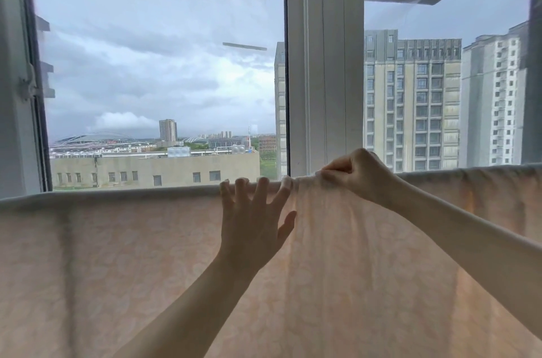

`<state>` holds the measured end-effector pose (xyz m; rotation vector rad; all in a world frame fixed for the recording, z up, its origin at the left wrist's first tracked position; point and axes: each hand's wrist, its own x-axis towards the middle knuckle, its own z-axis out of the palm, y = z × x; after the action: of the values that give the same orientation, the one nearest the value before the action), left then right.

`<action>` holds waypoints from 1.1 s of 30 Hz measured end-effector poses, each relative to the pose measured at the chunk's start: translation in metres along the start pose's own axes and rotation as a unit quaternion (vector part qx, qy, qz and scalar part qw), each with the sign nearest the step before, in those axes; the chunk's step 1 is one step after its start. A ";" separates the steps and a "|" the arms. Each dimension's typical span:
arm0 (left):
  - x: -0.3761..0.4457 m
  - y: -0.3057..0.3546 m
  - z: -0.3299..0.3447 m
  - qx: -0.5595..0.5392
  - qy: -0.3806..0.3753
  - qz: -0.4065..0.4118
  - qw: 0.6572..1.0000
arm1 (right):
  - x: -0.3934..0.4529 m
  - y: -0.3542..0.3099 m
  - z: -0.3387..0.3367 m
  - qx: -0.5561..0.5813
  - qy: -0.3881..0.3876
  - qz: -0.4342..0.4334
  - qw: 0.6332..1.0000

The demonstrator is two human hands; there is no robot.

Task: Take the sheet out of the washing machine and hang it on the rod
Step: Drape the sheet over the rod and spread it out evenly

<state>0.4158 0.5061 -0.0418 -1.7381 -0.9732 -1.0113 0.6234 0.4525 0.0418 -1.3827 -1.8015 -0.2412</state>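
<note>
Already the pink patterned sheet (146, 255) hangs draped over the rod, spread wide across the window (164, 79) — only a bunched fold near the middle seems left to smooth. Her right hand (356, 174) pinches that gather at the top edge; the left hand (252, 217) lies flat, fingers spread, on the cloth. The rod itself is covered, the washing machine out of view — the sheet's lower hem is cut off

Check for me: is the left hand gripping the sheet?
No, the left hand lies flat with fingers spread against the sheet, while the right hand pinches the bunched fabric at the top edge.
</note>
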 end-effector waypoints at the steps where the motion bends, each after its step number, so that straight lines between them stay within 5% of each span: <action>1: 0.000 -0.001 0.000 -0.001 0.001 0.001 1.000 | 0.000 0.005 -0.003 -0.022 0.019 0.004 1.000; 6: 0.001 0.000 0.002 0.009 -0.019 0.006 1.000 | -0.010 0.036 -0.030 -0.070 0.050 0.063 0.994; 25: 0.028 0.087 -0.003 -0.038 -0.045 -0.018 0.998 | -0.027 0.052 -0.028 0.010 0.058 0.005 0.998; 33: 0.027 0.087 0.005 -0.024 -0.015 -0.015 0.999 | -0.021 0.052 -0.051 0.008 -0.047 0.015 0.999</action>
<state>0.5050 0.4888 -0.0441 -1.7863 -1.0046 -1.0379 0.6946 0.4268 0.0432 -1.4304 -1.8529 -0.1472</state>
